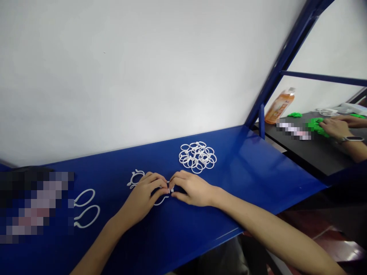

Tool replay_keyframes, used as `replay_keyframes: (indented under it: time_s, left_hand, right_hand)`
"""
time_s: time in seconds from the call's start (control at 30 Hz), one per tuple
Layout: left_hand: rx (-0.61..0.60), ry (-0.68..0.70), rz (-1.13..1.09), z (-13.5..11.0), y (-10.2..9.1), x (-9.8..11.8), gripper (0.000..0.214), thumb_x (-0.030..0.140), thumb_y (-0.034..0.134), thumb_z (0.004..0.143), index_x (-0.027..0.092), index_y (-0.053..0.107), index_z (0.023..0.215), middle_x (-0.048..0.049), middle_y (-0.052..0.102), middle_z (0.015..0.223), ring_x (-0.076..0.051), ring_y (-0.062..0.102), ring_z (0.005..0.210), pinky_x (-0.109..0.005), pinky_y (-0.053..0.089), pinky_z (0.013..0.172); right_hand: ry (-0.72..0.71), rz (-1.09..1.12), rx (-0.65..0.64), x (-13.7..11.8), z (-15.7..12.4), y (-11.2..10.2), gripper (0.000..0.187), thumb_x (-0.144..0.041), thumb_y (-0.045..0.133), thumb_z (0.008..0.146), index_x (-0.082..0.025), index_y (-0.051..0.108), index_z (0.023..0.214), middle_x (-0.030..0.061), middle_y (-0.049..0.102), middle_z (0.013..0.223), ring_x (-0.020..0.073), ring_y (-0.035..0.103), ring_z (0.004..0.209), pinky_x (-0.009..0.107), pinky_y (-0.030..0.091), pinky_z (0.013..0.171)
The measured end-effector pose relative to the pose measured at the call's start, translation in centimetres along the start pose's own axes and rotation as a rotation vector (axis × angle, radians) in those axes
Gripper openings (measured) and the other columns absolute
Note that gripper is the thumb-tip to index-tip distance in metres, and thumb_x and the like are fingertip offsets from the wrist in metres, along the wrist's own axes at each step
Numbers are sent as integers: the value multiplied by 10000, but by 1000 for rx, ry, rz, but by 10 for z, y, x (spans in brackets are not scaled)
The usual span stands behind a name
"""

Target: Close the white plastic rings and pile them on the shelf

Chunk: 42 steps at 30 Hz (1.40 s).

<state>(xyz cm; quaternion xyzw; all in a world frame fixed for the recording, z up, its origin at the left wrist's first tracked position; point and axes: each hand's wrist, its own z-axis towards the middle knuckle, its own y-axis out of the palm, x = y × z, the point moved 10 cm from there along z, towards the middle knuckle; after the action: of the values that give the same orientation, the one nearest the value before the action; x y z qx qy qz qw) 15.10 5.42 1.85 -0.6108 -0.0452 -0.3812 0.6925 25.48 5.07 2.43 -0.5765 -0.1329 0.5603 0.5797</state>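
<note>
My left hand (145,191) is closed in a pinch on a thin white plastic ring (161,202), whose lower curve shows below the fingers. Right beside it, my right hand (192,188) pinches a small white part at the ring's end; the fingers hide whether this belongs to the same ring. The fingertips of both hands nearly meet just above the blue table (223,202). Behind my left hand lie more white rings with small tabs (137,172), partly covered by it. Beyond my right hand sits a flat pile of white rings (197,157).
Two white open loops (99,214) lie at the left, by a dark object with a blurred patch (34,170). A white wall (143,76) rises behind the table. Past the blue frame (262,95), another person's hands (338,128) handle green pieces near an orange bottle (280,106).
</note>
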Motion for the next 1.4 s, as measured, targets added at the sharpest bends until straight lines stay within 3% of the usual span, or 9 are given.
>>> replay_keyframes:
  time_s: [0.1,0.3,0.5,0.63,0.73,0.83,1.03,1.17,1.4]
  left_hand:
    - [16,1,-31,0,0,-1,259,356,491,979,256,702,867,-18,690,998,-188,613,964,-337,481,908]
    - [42,0,-50,-2,0,-6,318,270,390,1004,268,707,1026,-14,689,1046,-157,655,931,-288,520,848]
    - [160,-24,30,-4,-18,-8,299,298,401,1003,262,698,991,-7,707,1001,-155,670,878,-279,529,802]
    - [158,12,175,-5,-17,-6,249,252,452,957,256,700,957,-20,713,1027,-197,655,968,-362,507,909]
    - [150,69,241,-5,-10,2,220,275,535,921,261,687,1080,-37,708,1119,-238,619,1092,-430,469,1003]
    - [147,98,156,-7,-4,11,259,359,543,949,254,651,1160,-41,712,1114,-216,636,1066,-374,513,947]
    - [257,36,60,-11,-19,6,280,468,514,966,261,699,1003,0,756,951,-167,708,869,-266,555,781]
    - [253,79,18,-10,-24,12,276,476,528,956,282,724,961,23,767,934,-147,718,831,-233,551,752]
    - [234,107,-68,-7,-24,23,214,339,563,940,254,680,782,49,684,729,-106,639,656,-194,494,626]
  right_hand:
    - [13,2,13,6,1,0,135,-255,597,973,-181,619,1084,65,667,1034,182,601,953,324,506,880]
    - [84,2,73,16,1,-6,218,-367,643,950,-179,637,1061,49,685,962,183,609,911,287,493,821]
    - [147,7,87,25,-1,-7,180,-355,669,933,-180,646,962,28,671,853,172,614,823,264,474,745]
    - [129,59,112,25,-3,-8,196,-384,662,936,-195,651,989,13,658,862,148,625,798,248,481,749]
    - [115,124,146,23,-3,-11,189,-372,645,948,-195,654,1015,19,657,888,144,635,809,251,495,771]
    - [99,248,176,19,-3,-12,128,-290,627,960,-185,639,1031,31,666,927,135,636,798,255,509,771]
    - [211,466,270,26,-4,-15,115,-238,658,926,-173,615,1011,-15,634,776,113,607,693,221,487,662]
    - [125,380,217,15,-2,-15,71,-245,660,932,-175,662,947,-21,626,743,99,577,641,208,462,637]
    - [-102,226,179,-11,-4,-14,153,-217,516,1009,-160,642,942,61,696,922,150,633,870,265,516,803]
